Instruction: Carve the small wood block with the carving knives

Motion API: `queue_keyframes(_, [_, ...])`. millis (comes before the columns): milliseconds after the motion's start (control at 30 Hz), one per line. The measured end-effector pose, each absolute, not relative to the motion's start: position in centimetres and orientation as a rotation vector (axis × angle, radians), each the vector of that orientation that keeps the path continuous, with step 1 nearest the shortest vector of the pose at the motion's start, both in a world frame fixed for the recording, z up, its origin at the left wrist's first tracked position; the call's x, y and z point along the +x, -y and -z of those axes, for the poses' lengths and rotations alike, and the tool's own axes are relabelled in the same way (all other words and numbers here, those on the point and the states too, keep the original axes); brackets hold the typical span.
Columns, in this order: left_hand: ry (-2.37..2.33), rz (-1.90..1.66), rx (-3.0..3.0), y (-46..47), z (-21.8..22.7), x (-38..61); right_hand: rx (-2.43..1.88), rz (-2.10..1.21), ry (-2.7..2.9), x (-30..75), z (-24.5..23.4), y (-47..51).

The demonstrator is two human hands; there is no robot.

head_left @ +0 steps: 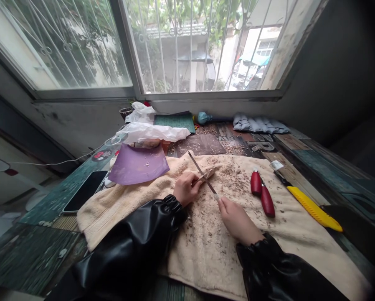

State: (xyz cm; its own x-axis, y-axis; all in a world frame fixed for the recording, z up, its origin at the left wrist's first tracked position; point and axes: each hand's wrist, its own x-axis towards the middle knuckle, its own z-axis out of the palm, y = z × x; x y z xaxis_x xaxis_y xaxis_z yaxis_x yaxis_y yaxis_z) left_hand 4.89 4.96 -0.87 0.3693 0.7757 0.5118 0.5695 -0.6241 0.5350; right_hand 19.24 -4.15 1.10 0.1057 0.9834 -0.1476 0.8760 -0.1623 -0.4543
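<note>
My right hand (pixel 236 218) is closed round the pale handle of a slim dark metal file (pixel 201 172). The file slants up to the left and crosses over a thin, pointed piece of wood (pixel 210 172). My left hand (pixel 186 188) pinches that piece near its lower end, and its tip points to the upper right. Part of the wood is hidden by the fingers and the file. Both hands are over a beige towel (pixel 206 267) strewn with wood shavings. Right of my right hand lie two red-handled tools (pixel 265 194), their working ends hard to make out.
A yellow-handled tool (pixel 314 208) with a dark end lies on the right. Purple sandpaper (pixel 140 165) and a dark phone (pixel 85 191) are on the left. Behind are a white plastic bag (pixel 159 132), a green mat (pixel 175 121) and a grey padded bundle (pixel 259 123) below the window.
</note>
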Motion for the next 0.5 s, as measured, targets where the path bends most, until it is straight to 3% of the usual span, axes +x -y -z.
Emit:
queue_keyframes(133, [-0.994, -1.038, 2.474, -4.3, 0.9, 5.2, -2.158, -0.568, 1.828, 19.1, -1.3, 2.7])
queue_keyframes(500, [-1.269, -1.122, 2.377, -5.1, 1.0, 4.9, -2.097, -0.637, 1.876, 19.4, -1.1, 4.3])
